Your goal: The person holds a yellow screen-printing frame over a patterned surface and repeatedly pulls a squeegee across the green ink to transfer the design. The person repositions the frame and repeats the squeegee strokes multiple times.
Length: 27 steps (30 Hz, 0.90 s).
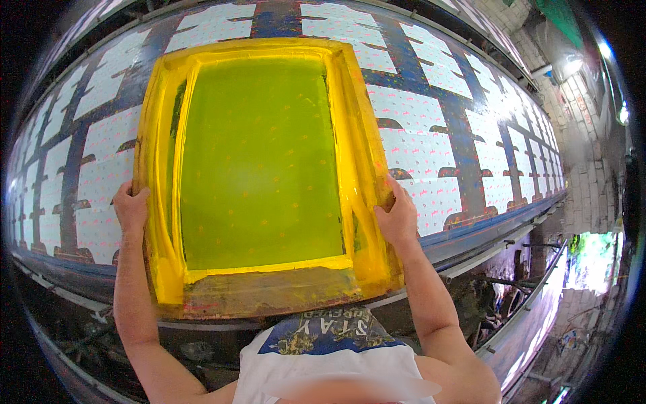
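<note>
Screen is over the near part of the long surface, with white pieces around its left, right and far sides. Whether it rests fully or is a little lifted, I cannot tell. Left hand holds the left rail and right hand holds the right rail, both at the nearer half, so they are wide apart. I judge the frame stiff, not very heavy, but awkward because it is broad. The mesh looks delicate, and the glossy yellow coat may be slippery; the outer rails seem the safer hold.
</note>
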### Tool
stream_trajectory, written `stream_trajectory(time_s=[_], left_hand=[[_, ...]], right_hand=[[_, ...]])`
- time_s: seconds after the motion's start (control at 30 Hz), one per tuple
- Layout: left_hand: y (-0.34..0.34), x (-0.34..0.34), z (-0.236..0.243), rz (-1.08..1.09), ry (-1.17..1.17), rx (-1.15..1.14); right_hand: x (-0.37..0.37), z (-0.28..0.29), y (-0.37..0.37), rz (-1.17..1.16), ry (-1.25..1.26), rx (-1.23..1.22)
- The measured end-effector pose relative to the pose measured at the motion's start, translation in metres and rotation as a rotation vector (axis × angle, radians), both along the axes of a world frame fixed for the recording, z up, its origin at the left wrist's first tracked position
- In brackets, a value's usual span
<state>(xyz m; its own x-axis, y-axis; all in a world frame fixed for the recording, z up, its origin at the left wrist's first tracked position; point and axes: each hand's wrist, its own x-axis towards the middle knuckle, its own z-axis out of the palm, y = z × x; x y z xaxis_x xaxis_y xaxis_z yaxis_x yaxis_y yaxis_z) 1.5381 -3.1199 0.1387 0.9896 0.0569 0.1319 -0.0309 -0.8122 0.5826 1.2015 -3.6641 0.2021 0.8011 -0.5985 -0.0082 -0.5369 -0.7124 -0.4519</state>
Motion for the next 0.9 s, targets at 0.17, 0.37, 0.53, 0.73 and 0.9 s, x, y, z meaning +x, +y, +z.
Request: stream_trajectory(time_s=[0.17, 0.37, 0.53, 0.73, 0.9], left_hand=[[0.004, 0.007, -0.001, 0.025, 0.066, -0.108], [0.001, 0.019, 0.012, 0.053, 0.093, -0.232], [-0.036, 0.013, 0.037, 0.045, 0.185, -0.368], [-0.126, -0.022, 0.047, -0.029, 0.12, -0.47], [-0.215, -0.069, 0.047, -0.022, 0.066, -0.444]], right_hand=[[0.003, 0.018, -0.001, -0.031, -0.006, -0.004], [0.003, 0.05, -0.016, 0.076, -0.167, -0.104], [-0.01, 0.064, -0.057, 0.02, -0.125, -0.057], [-0.044, 0.06, -0.138, -0.003, -0.204, -0.057], [-0.086, 0.038, -0.221, -0.056, -0.229, -0.05]])
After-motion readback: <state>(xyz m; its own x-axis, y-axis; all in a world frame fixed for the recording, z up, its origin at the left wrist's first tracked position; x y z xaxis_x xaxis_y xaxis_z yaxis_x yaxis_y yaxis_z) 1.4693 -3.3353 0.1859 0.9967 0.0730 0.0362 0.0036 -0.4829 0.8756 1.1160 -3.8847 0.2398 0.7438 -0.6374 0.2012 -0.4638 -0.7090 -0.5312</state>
